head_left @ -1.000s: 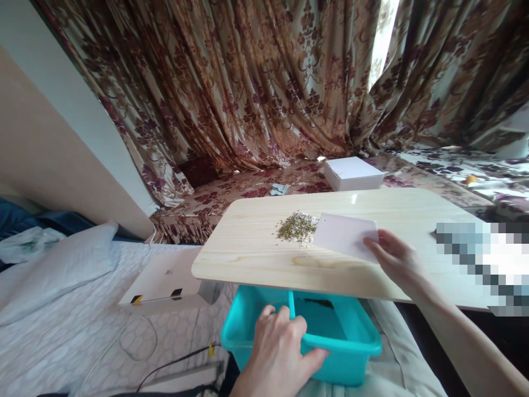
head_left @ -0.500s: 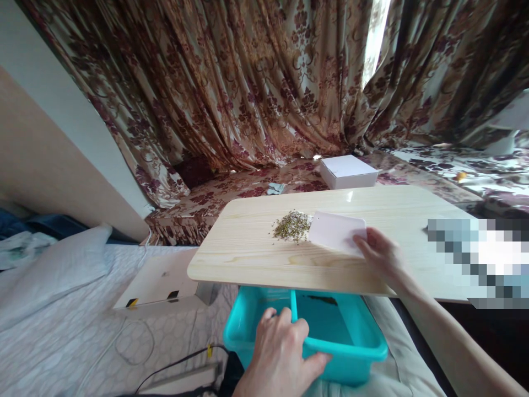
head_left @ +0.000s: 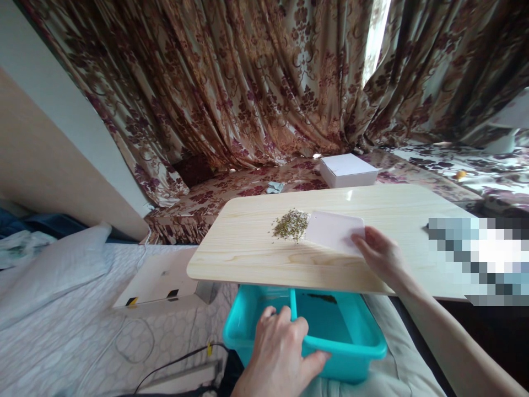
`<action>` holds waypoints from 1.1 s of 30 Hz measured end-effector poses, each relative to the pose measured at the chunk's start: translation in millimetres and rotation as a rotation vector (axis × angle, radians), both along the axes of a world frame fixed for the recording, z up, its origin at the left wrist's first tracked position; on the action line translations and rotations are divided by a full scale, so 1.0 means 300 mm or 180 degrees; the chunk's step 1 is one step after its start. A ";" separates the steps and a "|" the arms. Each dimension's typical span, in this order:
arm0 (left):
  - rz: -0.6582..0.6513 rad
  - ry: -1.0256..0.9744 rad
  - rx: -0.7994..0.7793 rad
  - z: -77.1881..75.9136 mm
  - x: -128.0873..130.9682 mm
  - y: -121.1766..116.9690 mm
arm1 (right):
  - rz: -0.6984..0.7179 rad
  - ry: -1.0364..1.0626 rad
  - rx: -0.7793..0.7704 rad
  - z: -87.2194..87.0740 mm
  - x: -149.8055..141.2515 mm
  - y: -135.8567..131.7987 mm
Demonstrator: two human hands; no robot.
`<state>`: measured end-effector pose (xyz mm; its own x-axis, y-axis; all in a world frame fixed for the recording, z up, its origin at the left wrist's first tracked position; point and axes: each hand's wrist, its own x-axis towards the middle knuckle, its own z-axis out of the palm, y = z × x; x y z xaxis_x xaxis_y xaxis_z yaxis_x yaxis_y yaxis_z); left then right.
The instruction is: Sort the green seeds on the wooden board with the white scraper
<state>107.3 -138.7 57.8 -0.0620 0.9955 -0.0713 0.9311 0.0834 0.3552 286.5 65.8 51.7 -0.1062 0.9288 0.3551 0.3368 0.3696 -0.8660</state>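
A flat white plastic scraper (head_left: 335,231) is pinched at its right end by my right hand (head_left: 378,251), thumb on top. The scraper's left edge meets a loose pile of small green and dark beans or seeds (head_left: 290,225) on the light wooden tabletop (head_left: 239,253). Below the table's near edge is a turquoise plastic bin (head_left: 349,350) with a divider down its inside. My left hand (head_left: 283,344) grips the bin's near rim, fingers over the inside and thumb along the outer side. A few dark bits (head_left: 322,298) lie in the bin's right compartment.
A white box (head_left: 349,171) and a small pale cloth (head_left: 275,187) rest on the patterned ledge behind the table. To the left, a white case (head_left: 161,281) and cables lie on the bed (head_left: 61,325). A blurred-out object (head_left: 491,256) occupies the table's right end.
My right hand has shifted the scraper very slightly left, and it presses a little farther into the near side of the pile. The left hand stays on the bin.
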 end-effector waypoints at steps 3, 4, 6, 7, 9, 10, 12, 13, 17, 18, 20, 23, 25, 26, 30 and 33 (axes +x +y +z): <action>-0.0003 0.0021 -0.0061 0.011 0.001 0.002 | -0.0083 0.0033 0.0021 -0.013 0.018 0.025; -0.0011 0.0027 -0.0086 0.016 0.001 0.003 | -0.0107 0.0005 0.0020 -0.016 0.022 0.031; -0.0006 0.0047 -0.0134 0.026 0.002 0.003 | -0.0141 -0.0059 -0.0003 -0.018 0.025 0.038; 0.0009 0.0063 -0.0157 0.030 0.002 0.003 | -0.0146 -0.0072 -0.0025 -0.017 0.025 0.039; 0.0031 0.0087 -0.0179 0.034 0.004 0.003 | -0.0145 -0.0070 -0.0079 -0.014 0.023 0.035; 0.0033 0.0097 -0.0182 0.034 0.004 0.003 | -0.0143 -0.0071 -0.0101 -0.011 0.021 0.031; 0.0021 0.0097 -0.0171 0.031 0.005 0.002 | -0.0138 -0.0080 -0.0131 -0.005 0.016 0.023; 0.0013 0.0089 -0.0162 0.029 0.004 0.001 | -0.0117 -0.0065 -0.0145 -0.003 0.013 0.020; 0.0017 0.0047 -0.0149 0.026 0.001 0.000 | 0.0035 0.0169 -0.0229 0.002 0.004 0.016; 0.0015 0.0037 -0.0157 0.026 0.000 0.001 | 0.0036 0.0202 -0.0250 0.002 0.003 0.016; 0.0014 0.0023 -0.0162 0.027 -0.001 0.001 | 0.0002 0.0202 -0.0292 0.005 0.001 0.015; 0.0019 0.0034 -0.0138 0.027 -0.001 0.000 | -0.0002 0.0139 -0.0334 0.013 0.002 0.002; 0.0019 0.0054 -0.0123 0.028 0.000 -0.002 | 0.0048 0.0114 -0.0362 0.020 0.002 -0.011; 0.0019 0.0060 -0.0115 0.029 0.000 -0.003 | 0.0074 0.0121 -0.0378 0.022 0.002 -0.016; 0.0011 0.0069 -0.0105 0.033 0.000 0.000 | 0.0052 0.0254 -0.0345 0.026 -0.001 -0.014; 0.0000 0.0073 -0.0119 0.033 -0.002 0.005 | -0.0063 0.0303 -0.0300 0.025 -0.008 0.008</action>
